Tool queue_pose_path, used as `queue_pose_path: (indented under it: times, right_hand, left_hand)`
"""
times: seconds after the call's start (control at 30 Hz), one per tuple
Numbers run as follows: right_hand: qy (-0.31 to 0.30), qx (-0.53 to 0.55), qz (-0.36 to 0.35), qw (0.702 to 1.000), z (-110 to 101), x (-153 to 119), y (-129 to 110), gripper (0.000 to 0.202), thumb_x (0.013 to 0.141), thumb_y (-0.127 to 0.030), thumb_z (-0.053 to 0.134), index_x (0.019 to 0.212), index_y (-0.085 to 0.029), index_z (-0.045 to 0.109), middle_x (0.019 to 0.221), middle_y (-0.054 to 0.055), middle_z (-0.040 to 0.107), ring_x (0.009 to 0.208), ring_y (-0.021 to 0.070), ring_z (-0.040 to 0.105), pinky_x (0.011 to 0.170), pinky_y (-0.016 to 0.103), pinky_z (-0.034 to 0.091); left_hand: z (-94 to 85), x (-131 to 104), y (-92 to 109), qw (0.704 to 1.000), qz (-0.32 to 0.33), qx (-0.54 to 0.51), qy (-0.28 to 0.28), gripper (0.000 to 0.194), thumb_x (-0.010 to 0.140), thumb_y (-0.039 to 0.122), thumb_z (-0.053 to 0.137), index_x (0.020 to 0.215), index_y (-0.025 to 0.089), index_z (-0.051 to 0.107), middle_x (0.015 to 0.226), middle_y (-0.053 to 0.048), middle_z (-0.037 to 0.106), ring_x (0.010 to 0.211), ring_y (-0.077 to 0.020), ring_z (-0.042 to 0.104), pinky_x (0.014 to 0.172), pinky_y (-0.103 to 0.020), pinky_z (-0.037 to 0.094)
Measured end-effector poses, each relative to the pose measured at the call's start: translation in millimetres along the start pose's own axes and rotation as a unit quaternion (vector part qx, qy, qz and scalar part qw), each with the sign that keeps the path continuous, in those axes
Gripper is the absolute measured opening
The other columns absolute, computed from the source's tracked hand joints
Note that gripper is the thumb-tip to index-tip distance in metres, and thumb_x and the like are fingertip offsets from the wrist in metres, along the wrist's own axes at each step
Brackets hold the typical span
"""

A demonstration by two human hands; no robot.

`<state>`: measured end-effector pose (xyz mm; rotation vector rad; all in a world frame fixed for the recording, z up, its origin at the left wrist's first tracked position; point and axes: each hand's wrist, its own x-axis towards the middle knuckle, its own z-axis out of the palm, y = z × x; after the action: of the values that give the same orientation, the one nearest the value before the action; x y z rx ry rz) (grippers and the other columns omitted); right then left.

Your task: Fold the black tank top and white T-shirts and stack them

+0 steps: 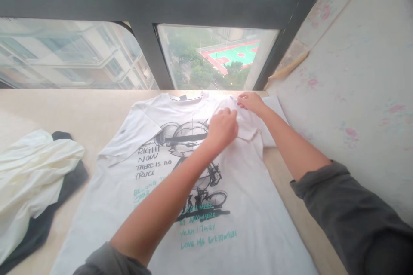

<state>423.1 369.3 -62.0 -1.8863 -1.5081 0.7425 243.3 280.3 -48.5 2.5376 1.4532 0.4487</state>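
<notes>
L hand (223,128) curled over wht tee (251,189), grip unclear; R hand (252,102) pinching its shoulder

The only view is from the camera on the person's head. It looks from above the near, lower end of the white T-shirt (254,193), and it faces forward and down, toward the collar (186,102) at the far end. The distance is close: the shirt fills the middle of the view, and its lower part is cut by the bottom edge. The view is also wide. It takes in the table (80,109) around the shirt, the window (209,6) behind it and the wall (361,64) to its right. Through the glass, the camera sees a sports court (247,55), well beyond and below the shirt.
</notes>
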Motion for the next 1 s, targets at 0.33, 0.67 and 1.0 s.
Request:
queue_pose_path:
  times: [0.33,0.67,1.0]
  right_hand:
    - [-0.005,-0.060,-0.018,0.998,3.7,44.8,-9.3,0.019,0.079,-0.011,0.065,0.095,-0.015,0.074,0.088,0.005,0.073,0.081,0.0155,0.067,0.077,0.025,0.053]
    - [0.011,-0.265,-0.057,0.962,21.0,19.8,-11.8,0.038,0.090,-0.041,0.054,0.119,-0.021,0.067,0.111,0.010,0.072,0.104,0.0267,0.063,0.088,0.034,0.047]
    - [-0.068,-0.195,0.034,0.978,7.0,27.1,-18.6,0.058,0.087,-0.043,0.061,0.137,-0.015,0.055,0.099,0.011,0.074,0.078,0.0215,0.069,0.072,0.030,0.051]
  left_hand:
    - [44.9,-87.7,92.1,0.968,0.236,0.021,-0.085,0.013,0.087,0.016,0.050,0.100,0.015,0.053,0.090,-0.008,0.055,0.081,-0.0225,0.057,0.061,-0.033,0.040]
    - [36.9,-115.4,92.9,0.959,0.275,0.016,-0.064,0.014,0.086,0.018,0.053,0.098,0.013,0.053,0.085,-0.006,0.052,0.073,-0.0204,0.054,0.053,-0.032,0.034]
    - [66.3,-222.4,181.4,0.926,0.304,-0.104,-0.196,0.015,0.095,0.021,0.052,0.097,0.016,0.066,0.083,-0.008,0.064,0.069,-0.0163,0.060,0.058,-0.030,0.050]
